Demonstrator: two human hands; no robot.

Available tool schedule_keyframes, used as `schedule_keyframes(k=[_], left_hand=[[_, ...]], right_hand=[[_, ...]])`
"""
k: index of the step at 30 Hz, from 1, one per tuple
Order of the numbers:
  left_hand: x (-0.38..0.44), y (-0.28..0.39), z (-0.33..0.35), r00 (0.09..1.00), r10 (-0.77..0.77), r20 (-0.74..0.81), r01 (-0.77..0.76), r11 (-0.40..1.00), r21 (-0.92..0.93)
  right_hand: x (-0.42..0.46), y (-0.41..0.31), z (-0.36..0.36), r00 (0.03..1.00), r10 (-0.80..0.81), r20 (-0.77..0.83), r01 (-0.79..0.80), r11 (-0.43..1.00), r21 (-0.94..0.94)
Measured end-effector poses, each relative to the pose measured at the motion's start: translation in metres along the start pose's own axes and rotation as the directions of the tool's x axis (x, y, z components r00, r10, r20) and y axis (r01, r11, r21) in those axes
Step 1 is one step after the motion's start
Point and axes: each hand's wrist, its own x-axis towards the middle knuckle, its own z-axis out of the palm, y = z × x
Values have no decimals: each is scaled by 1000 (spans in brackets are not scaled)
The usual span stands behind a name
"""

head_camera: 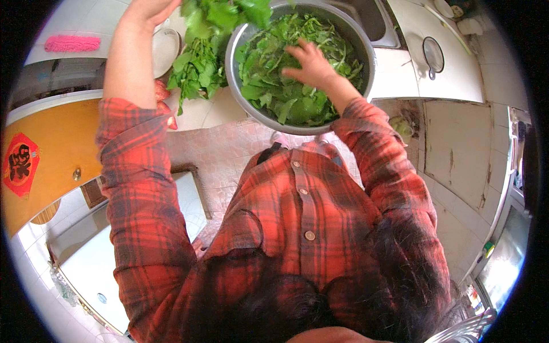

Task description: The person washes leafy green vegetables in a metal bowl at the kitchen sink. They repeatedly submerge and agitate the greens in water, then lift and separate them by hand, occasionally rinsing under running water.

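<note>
A large metal basin (234, 81) holds water and many loose leafy greens (296, 105). My right hand (311, 64) is over these greens with its fingers spread, gripping nothing; blur hides whether the fingertips touch the leaves. At the top edge is my left hand (156, 10), its fingers partly cut off by the picture. A blurred bunch of leafy greens (223, 17) hangs from it, raised across the basin's left rim. More leafy greens (199, 70) lie on the counter between my left forearm and the basin.
A sink (364, 19) lies behind the basin. To the right, a small round strainer (433, 55) rests on the counter. A pale plate (165, 51), reddish items (162, 92) and a pink cloth (72, 43) are at left. An orange cabinet door (64, 141) stands below.
</note>
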Motion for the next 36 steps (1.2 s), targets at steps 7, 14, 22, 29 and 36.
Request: schedule_keyframes(k=[7, 14, 22, 29, 36], left_hand=[[14, -49, -127, 876, -480, -55, 463, 802, 376], [-17, -255, -131, 823, -424, -378, 481, 166, 861], [5, -156, -78, 795, -503, -338, 356, -64, 932], [9, -154, 9, 975, -184, 122, -21, 472, 881], [-1, -253, 139, 759, -612, 223, -131, 193, 972]], right_hand=[[-10, -14, 24, 963, 88, 256, -13, 959, -282], [-23, -7, 40, 964, 198, 176, -132, 935, -329], [-27, -3, 28, 1000, 16, -1, -16, 980, -196], [-76, 22, -12, 948, 51, -313, -39, 998, 47], [-89, 7, 7, 993, 113, 31, -97, 943, -318]])
